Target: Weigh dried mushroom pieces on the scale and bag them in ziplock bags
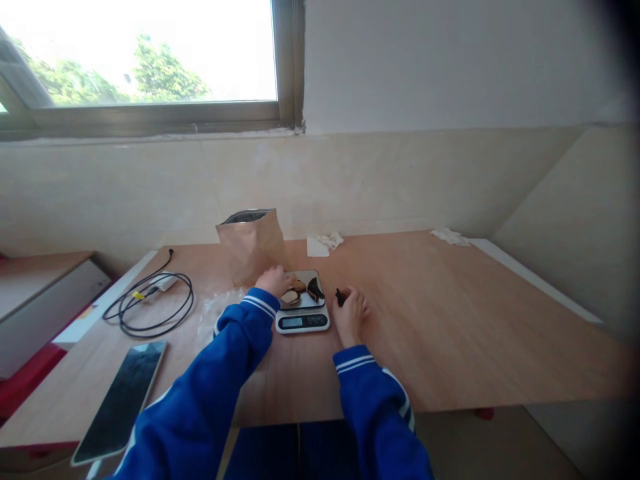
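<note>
A white digital kitchen scale point(303, 324) sits on the table in front of me, its small display lit. Pale tan dried slices point(291, 297) and a dark curled dried piece point(315, 289) lie on its platform. My left hand point(273, 281) reaches over the platform's left edge, fingers curled down at a tan slice; its fingertips are partly hidden. To the right of the scale, my right hand point(351, 310) rests low over the table, closed with a small dark dried piece point(341, 297) between thumb and fingers.
An open brown paper pouch point(253, 247) stands behind the scale. Clear plastic point(215, 312) lies left of it, near a coiled black cable point(187, 310) and a phone-like dark-screened device point(120, 400). Crumpled white paper point(330, 241) is by the wall, below the window point(150, 60).
</note>
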`<state>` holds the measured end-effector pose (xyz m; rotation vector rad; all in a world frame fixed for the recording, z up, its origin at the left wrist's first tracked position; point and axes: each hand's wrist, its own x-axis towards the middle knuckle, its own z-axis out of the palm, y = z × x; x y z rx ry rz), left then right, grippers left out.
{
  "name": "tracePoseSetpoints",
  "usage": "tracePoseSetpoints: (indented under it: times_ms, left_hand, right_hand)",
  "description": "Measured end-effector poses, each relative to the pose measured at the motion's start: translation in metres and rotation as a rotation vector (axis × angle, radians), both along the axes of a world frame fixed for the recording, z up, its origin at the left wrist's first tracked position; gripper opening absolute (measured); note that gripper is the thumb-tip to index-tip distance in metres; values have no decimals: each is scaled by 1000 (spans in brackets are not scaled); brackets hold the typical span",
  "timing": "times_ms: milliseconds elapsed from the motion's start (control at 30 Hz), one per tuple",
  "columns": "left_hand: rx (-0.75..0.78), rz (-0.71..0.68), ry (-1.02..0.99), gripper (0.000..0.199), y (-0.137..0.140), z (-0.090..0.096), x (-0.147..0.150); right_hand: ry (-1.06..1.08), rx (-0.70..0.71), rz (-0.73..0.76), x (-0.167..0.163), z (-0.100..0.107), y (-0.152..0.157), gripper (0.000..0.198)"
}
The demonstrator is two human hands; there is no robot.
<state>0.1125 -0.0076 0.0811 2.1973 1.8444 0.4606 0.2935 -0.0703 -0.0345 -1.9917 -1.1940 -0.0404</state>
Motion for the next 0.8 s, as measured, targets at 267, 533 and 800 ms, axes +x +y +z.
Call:
tracePoseSetpoints:
  times_ms: [267, 533, 800]
  left_hand:
    - [-99, 85, -28, 28, 25, -26, 2]
    - [-108, 118, -197, 25, 31, -44, -2]
    - [-45, 180, -410, 28, 25, -41, 1]
  right_hand:
    - [63, 87, 29, 0, -1, 2, 28]
    - [197, 264, 103, 3, 4, 1, 22]
    - [439, 357, 214, 3, 1, 3, 36]
